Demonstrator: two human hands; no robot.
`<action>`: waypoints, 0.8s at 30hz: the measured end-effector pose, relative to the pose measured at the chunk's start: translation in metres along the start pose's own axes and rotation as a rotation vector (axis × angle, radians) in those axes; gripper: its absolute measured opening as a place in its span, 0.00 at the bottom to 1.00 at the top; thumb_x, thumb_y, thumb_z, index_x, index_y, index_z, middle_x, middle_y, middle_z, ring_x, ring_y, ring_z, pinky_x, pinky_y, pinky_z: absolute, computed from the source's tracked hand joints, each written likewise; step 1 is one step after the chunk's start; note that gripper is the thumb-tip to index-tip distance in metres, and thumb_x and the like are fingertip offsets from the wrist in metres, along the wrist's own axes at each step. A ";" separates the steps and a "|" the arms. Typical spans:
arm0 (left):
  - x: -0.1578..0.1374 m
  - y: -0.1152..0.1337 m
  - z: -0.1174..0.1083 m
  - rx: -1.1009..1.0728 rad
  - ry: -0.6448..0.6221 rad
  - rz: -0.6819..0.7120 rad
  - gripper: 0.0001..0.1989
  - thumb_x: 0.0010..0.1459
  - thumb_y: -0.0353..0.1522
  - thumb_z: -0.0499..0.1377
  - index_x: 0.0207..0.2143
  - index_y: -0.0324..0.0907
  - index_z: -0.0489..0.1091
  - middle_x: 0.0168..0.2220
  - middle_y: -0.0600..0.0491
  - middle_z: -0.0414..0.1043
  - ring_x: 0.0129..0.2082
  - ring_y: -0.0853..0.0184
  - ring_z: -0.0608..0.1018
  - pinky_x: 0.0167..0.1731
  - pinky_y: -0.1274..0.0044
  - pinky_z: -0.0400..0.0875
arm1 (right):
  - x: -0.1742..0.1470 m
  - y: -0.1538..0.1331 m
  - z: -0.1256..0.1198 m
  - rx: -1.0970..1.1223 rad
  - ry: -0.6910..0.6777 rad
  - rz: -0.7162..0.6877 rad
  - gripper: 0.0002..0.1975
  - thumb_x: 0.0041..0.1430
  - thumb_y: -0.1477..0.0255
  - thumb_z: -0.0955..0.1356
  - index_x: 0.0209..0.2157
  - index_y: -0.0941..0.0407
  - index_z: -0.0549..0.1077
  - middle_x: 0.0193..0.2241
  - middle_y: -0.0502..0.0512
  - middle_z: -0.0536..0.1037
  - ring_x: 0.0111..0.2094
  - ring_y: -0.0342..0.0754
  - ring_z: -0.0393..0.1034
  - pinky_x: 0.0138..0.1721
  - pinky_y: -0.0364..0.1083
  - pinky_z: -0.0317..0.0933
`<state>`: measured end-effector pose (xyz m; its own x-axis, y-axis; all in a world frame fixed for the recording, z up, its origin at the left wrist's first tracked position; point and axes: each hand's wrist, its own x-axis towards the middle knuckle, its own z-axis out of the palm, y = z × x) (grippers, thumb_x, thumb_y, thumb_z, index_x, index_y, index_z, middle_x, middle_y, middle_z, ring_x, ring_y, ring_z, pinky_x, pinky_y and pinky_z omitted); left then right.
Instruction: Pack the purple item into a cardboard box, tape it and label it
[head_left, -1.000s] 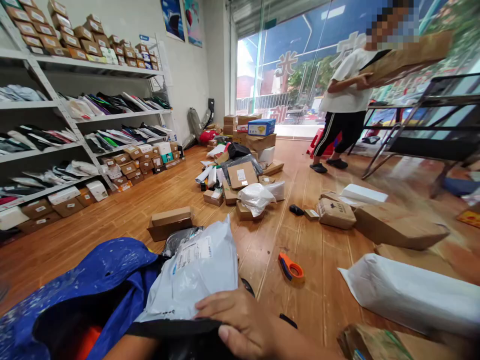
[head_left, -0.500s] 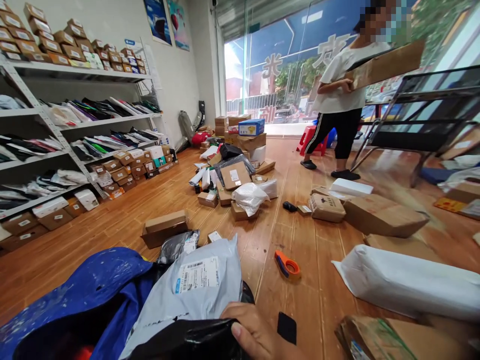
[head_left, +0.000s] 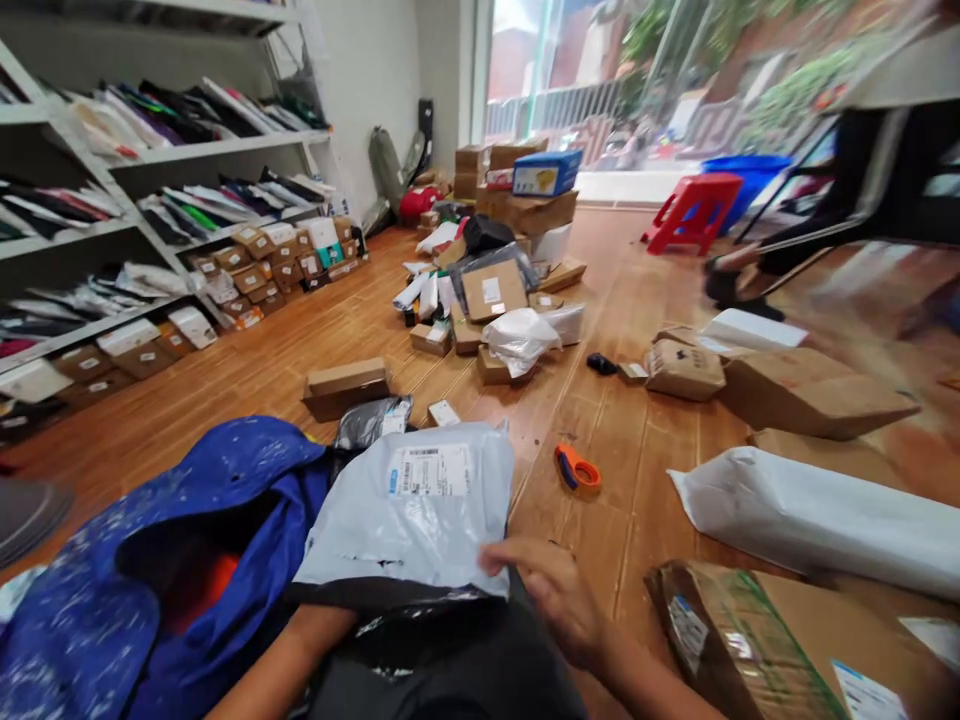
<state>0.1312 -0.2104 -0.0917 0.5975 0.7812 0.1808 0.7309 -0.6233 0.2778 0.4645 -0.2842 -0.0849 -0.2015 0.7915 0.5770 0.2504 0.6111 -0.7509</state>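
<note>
A pale plastic mailing bag [head_left: 420,515] with a printed label [head_left: 431,470] lies in front of me over a black plastic bag [head_left: 442,660]. My left hand [head_left: 326,622] reaches beneath the pale bag's near left side; its fingers are hidden. At the bag's right edge is my right hand [head_left: 559,595], somewhat blurred, its fingers stretched out and the tips at the plastic. To the left, a blue sack [head_left: 247,470] gapes, showing something red inside. An orange and dark blue tape cutter [head_left: 577,468] rests on the floor to the right.
Boxes and bags form a pile [head_left: 495,290] ahead. On the right lie a long white parcel [head_left: 810,510] and a taped carton [head_left: 787,620]. Shelves [head_left: 225,145] hold many parcels at left. A person's legs [head_left: 817,220] and a red stool [head_left: 694,215] stand at back right.
My view has tilted down. The right hand has let go of the black plastic and spread its fingers. My left forearm has come into view. The other person has moved rightward in the picture.
</note>
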 end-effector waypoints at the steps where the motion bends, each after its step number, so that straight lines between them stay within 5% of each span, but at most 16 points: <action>1: -0.012 -0.004 0.003 0.006 -0.017 -0.007 0.21 0.73 0.41 0.62 0.64 0.44 0.72 0.65 0.43 0.73 0.61 0.52 0.78 0.61 0.56 0.76 | -0.006 0.006 -0.005 -0.086 0.073 0.037 0.20 0.82 0.66 0.59 0.66 0.51 0.74 0.45 0.57 0.87 0.42 0.50 0.84 0.45 0.47 0.76; 3: -0.031 -0.010 0.007 0.006 -0.043 0.007 0.21 0.74 0.39 0.59 0.66 0.46 0.72 0.66 0.44 0.74 0.64 0.52 0.77 0.65 0.58 0.73 | -0.013 0.016 -0.012 -0.302 0.071 -0.018 0.27 0.77 0.78 0.62 0.72 0.48 0.67 0.53 0.57 0.85 0.51 0.51 0.82 0.51 0.49 0.77; 6: -0.048 -0.010 0.010 0.064 -0.029 0.171 0.22 0.75 0.34 0.56 0.68 0.48 0.71 0.64 0.47 0.77 0.64 0.54 0.78 0.67 0.61 0.72 | -0.011 0.018 -0.015 -0.577 -0.130 -0.222 0.32 0.73 0.81 0.63 0.74 0.50 0.65 0.63 0.61 0.79 0.62 0.58 0.74 0.52 0.52 0.77; 9: -0.060 -0.005 0.006 0.158 0.021 0.290 0.19 0.74 0.33 0.57 0.64 0.46 0.73 0.58 0.46 0.82 0.57 0.54 0.82 0.61 0.63 0.76 | 0.002 0.007 -0.006 -0.755 -0.191 -0.247 0.29 0.72 0.79 0.63 0.71 0.51 0.69 0.58 0.64 0.80 0.53 0.58 0.76 0.40 0.49 0.77; 12: -0.076 0.001 -0.004 0.159 -0.015 0.307 0.23 0.72 0.45 0.60 0.62 0.43 0.74 0.53 0.44 0.83 0.51 0.54 0.84 0.54 0.66 0.79 | 0.015 -0.007 0.007 -0.789 -0.257 -0.295 0.27 0.72 0.79 0.63 0.68 0.50 0.73 0.50 0.63 0.81 0.42 0.55 0.75 0.36 0.48 0.74; 15: -0.101 -0.004 -0.014 0.151 0.047 0.341 0.29 0.70 0.51 0.61 0.61 0.41 0.73 0.52 0.43 0.82 0.52 0.53 0.83 0.59 0.63 0.75 | 0.022 -0.012 0.013 -0.669 -0.368 -0.431 0.20 0.74 0.78 0.63 0.61 0.54 0.78 0.48 0.60 0.82 0.36 0.51 0.72 0.31 0.47 0.67; 18: -0.129 -0.023 -0.021 0.275 0.362 0.256 0.24 0.67 0.32 0.68 0.64 0.41 0.71 0.48 0.46 0.81 0.51 0.56 0.82 0.64 0.61 0.71 | 0.020 -0.006 0.008 -0.527 -0.414 -0.489 0.16 0.77 0.76 0.61 0.54 0.57 0.79 0.45 0.59 0.84 0.32 0.49 0.70 0.27 0.48 0.60; 20: -0.141 -0.041 -0.027 0.413 0.547 0.126 0.37 0.62 0.25 0.71 0.70 0.43 0.66 0.47 0.46 0.79 0.50 0.57 0.81 0.62 0.62 0.74 | 0.015 0.002 0.001 -0.454 -0.387 -0.451 0.16 0.78 0.75 0.60 0.54 0.57 0.78 0.43 0.59 0.85 0.32 0.49 0.70 0.29 0.48 0.60; 22: -0.143 -0.055 -0.032 0.481 0.595 -0.049 0.48 0.60 0.28 0.74 0.77 0.41 0.56 0.53 0.40 0.77 0.54 0.52 0.81 0.59 0.59 0.77 | 0.008 0.009 -0.006 -0.386 -0.345 -0.372 0.17 0.78 0.75 0.60 0.55 0.56 0.78 0.43 0.59 0.85 0.33 0.50 0.72 0.32 0.48 0.64; 24: -0.137 -0.062 -0.034 0.418 0.482 -0.134 0.52 0.64 0.32 0.70 0.80 0.37 0.45 0.63 0.31 0.71 0.63 0.44 0.76 0.60 0.54 0.77 | 0.001 0.015 -0.009 -0.315 -0.300 -0.287 0.18 0.77 0.75 0.60 0.56 0.53 0.79 0.43 0.59 0.85 0.35 0.50 0.75 0.35 0.47 0.67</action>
<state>-0.0069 -0.2780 -0.1014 0.3482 0.7202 0.6001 0.9136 -0.4040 -0.0452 0.4766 -0.2745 -0.0924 -0.5547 0.5830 0.5936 0.4084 0.8124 -0.4162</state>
